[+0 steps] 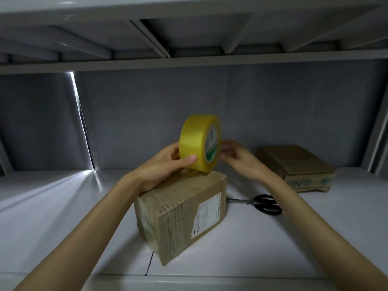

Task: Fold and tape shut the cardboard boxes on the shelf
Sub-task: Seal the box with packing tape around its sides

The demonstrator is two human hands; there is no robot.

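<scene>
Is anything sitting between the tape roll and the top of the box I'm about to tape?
Nothing visible. The left hand holds the tape roll directly over the near box, its lower edge at the box's top. The right hand is at the roll's side. The scissors lie to the right on the shelf.

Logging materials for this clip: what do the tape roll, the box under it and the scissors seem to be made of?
Tape roll: glossy yellowish plastic film, slightly see-through, on a printed core.
Box: brown corrugated cardboard, matte, worn, with torn ridges showing and shiny clear tape at its left edge.
Scissors: pale metal blades, black handles that look like plastic.
</scene>
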